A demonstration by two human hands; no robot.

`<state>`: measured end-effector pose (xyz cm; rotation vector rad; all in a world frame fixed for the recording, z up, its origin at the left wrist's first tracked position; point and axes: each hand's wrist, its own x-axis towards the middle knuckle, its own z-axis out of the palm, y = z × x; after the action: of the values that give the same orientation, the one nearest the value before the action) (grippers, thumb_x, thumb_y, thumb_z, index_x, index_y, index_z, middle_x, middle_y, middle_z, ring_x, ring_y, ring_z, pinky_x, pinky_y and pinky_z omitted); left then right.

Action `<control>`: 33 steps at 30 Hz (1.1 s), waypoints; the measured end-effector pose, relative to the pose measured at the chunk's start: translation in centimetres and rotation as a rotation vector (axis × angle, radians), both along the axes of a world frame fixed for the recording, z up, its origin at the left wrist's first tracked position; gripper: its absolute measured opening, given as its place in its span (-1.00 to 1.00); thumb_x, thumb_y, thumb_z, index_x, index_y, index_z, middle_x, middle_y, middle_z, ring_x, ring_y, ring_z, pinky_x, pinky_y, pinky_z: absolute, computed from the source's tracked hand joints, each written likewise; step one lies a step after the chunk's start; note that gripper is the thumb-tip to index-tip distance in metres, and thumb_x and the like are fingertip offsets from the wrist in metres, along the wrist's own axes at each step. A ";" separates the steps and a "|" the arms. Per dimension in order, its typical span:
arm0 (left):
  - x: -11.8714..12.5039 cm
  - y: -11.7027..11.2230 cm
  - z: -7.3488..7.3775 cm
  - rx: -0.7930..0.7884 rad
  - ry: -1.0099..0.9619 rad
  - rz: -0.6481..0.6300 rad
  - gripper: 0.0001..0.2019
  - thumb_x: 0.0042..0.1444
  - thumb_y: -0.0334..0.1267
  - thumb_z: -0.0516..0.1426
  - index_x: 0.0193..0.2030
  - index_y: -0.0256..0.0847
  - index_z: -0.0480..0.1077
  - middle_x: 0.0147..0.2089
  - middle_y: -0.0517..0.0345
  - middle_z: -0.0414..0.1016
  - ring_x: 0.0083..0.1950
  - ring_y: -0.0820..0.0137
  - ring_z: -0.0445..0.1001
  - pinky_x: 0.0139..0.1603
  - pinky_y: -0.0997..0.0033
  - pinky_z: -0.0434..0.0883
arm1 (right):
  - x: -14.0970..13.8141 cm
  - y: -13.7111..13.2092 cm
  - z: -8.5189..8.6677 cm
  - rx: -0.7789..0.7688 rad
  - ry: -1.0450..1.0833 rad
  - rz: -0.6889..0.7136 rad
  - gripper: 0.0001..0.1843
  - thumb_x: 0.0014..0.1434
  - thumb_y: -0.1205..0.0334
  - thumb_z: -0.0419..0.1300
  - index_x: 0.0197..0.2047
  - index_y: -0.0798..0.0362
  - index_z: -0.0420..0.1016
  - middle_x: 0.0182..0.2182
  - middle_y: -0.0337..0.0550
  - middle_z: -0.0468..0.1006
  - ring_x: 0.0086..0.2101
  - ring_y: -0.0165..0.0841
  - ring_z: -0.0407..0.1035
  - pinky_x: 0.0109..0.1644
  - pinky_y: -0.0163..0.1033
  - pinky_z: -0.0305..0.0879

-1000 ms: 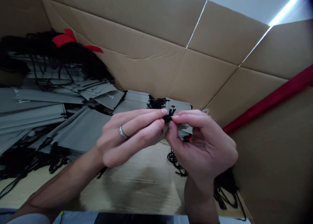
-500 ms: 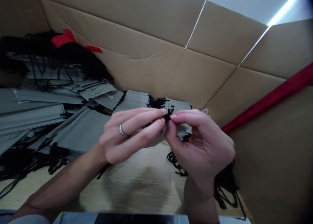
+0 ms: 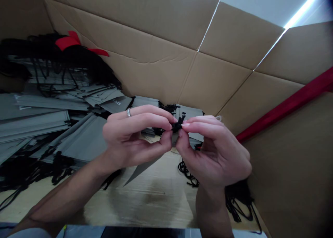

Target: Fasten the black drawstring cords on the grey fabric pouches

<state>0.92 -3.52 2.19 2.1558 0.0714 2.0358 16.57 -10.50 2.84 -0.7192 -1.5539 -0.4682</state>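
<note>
In the head view both hands meet in the middle, above the table. My left hand point(image 3: 137, 134), with a ring on one finger, pinches a black cord point(image 3: 177, 126) that looks knotted, its short ends sticking up. From the other side my right hand point(image 3: 214, 148) grips the same cord between thumb and fingertips. Below the fingers hangs a grey bag point(image 3: 142, 169), mostly hidden behind my left hand. Just behind the hands lie grey bags point(image 3: 145, 102) with black cord ends.
Stacked grey drawstring bags point(image 3: 83, 137) fill the left side. Over them lies a bundle of black cords point(image 3: 91, 63) with a red band point(image 3: 68, 42). Loose black cords point(image 3: 188, 174) rest on the table point(image 3: 145, 203). Cardboard walls point(image 3: 145, 40) stand behind, a red strip point(image 3: 283, 106) at right.
My left hand has turned, bringing its thumb into view under the cord. A corner of the grey bag now shows beneath it. The right hand has hardly moved.
</note>
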 end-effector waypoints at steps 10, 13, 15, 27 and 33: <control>-1.0 0.5 0.0 0.016 0.101 -0.017 -0.81 0.21 -0.47 0.36 -0.10 -0.12 0.63 -0.20 0.17 0.76 -0.22 0.39 0.75 -0.23 0.50 0.70 | 0.6 -0.1 0.1 -0.046 -0.047 -0.004 -0.64 0.21 0.59 0.38 -0.10 -0.10 0.66 -0.26 -0.21 0.74 -0.30 -0.27 0.67 -0.21 -0.12 0.70; -2.0 0.6 0.2 0.099 0.186 0.091 -0.84 0.23 -0.45 0.36 -0.13 -0.10 0.64 -0.15 0.20 0.78 -0.23 0.44 0.75 -0.20 0.56 0.70 | 0.8 -0.1 0.1 -0.053 -0.070 0.003 -0.65 0.21 0.59 0.38 -0.11 -0.10 0.65 -0.27 -0.21 0.74 -0.30 -0.26 0.66 -0.23 -0.13 0.69; -2.4 0.7 0.2 0.172 0.214 0.157 -0.86 0.23 -0.42 0.37 -0.11 -0.12 0.64 -0.12 0.20 0.79 -0.24 0.47 0.74 -0.18 0.58 0.70 | 0.9 -0.1 0.2 -0.065 -0.094 -0.004 -0.66 0.22 0.59 0.37 -0.12 -0.09 0.65 -0.27 -0.20 0.74 -0.30 -0.27 0.66 -0.23 -0.14 0.69; -1.8 0.0 0.5 0.039 0.162 0.078 -0.83 0.15 -0.49 0.36 -0.26 -0.11 0.59 -0.23 0.26 0.76 -0.34 0.49 0.70 -0.35 0.60 0.63 | 0.5 -0.1 0.1 -0.065 -0.036 0.049 -0.67 0.22 0.56 0.36 -0.14 -0.12 0.64 -0.31 -0.22 0.72 -0.32 -0.25 0.66 -0.29 -0.12 0.67; -1.1 1.3 0.2 -0.065 0.106 -0.218 -0.80 0.07 -0.56 0.38 -0.25 -0.18 0.62 -0.24 0.15 0.75 -0.31 0.44 0.71 -0.31 0.58 0.64 | 0.1 -0.1 0.0 -0.045 0.036 0.103 -0.70 0.20 0.57 0.36 -0.15 -0.05 0.66 -0.30 -0.19 0.71 -0.30 -0.27 0.65 -0.27 -0.14 0.65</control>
<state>-0.19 -2.23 2.39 2.1268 -0.0795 1.7763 16.72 -10.55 2.84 -0.6747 -1.5638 -0.3426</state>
